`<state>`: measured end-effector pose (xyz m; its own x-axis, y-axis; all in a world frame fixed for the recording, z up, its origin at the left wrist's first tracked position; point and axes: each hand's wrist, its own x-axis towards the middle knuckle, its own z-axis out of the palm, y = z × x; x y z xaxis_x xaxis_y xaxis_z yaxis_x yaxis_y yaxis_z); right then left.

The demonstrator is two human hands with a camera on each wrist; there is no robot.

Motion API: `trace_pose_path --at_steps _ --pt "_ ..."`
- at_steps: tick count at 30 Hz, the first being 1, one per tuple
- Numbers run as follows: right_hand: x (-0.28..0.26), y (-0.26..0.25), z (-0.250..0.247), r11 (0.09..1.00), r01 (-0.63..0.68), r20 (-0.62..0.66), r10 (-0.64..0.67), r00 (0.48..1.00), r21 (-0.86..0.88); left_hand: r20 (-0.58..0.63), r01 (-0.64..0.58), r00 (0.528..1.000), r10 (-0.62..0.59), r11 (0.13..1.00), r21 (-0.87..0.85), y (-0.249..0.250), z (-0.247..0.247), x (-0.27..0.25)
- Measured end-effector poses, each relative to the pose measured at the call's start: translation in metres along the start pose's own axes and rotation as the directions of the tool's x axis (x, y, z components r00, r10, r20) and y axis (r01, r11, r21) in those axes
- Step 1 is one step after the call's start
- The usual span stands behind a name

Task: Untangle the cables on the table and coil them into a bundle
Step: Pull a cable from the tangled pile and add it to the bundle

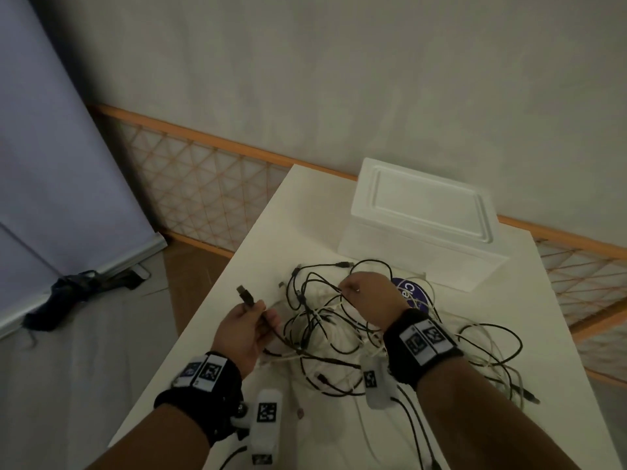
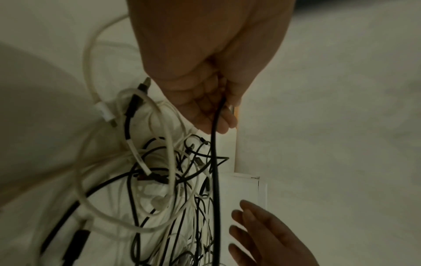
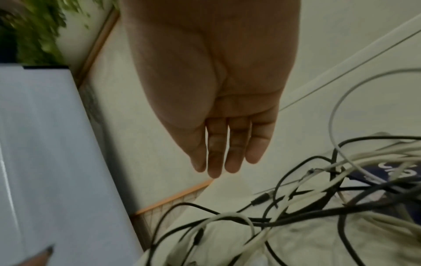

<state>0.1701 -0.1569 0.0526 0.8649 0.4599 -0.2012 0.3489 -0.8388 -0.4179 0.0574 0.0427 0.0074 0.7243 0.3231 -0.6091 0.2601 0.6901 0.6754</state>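
A tangle of black and white cables point(image 1: 339, 327) lies on the white table point(image 1: 298, 225). My left hand point(image 1: 258, 317) is at the tangle's left side, with its fingers curled round one black cable point(image 2: 215, 162). That cable's USB plug point(image 1: 245, 295) sticks up above the fist. The cable runs down from the left hand point(image 2: 205, 100) into the heap point(image 2: 164, 180). My right hand point(image 1: 346, 288) hovers over the far part of the tangle. Its fingers point(image 3: 218, 162) are straight and hold nothing, a little above the cables point(image 3: 296, 207).
A white foam box point(image 1: 420, 212) stands at the table's far end. A dark blue round label point(image 1: 412, 290) lies under the cables beside my right hand. The table's left edge drops to the floor, where a dark cloth point(image 1: 68, 290) lies by a pale blue panel point(image 1: 51, 164).
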Motion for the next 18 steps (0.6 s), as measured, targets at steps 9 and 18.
trace_pose_path --at_steps 9,18 --pt "0.101 0.005 0.018 1.0 0.003 0.163 0.001 0.987 -0.025 -0.031 -0.026 0.999 0.029 0.994 0.107 0.005 0.026 0.025" --pt "0.13 -0.012 0.042 1.0 0.021 0.204 -0.018 0.979 -0.01 -0.104 -0.026 0.994 0.037 0.994 0.106 0.003 0.017 0.037"
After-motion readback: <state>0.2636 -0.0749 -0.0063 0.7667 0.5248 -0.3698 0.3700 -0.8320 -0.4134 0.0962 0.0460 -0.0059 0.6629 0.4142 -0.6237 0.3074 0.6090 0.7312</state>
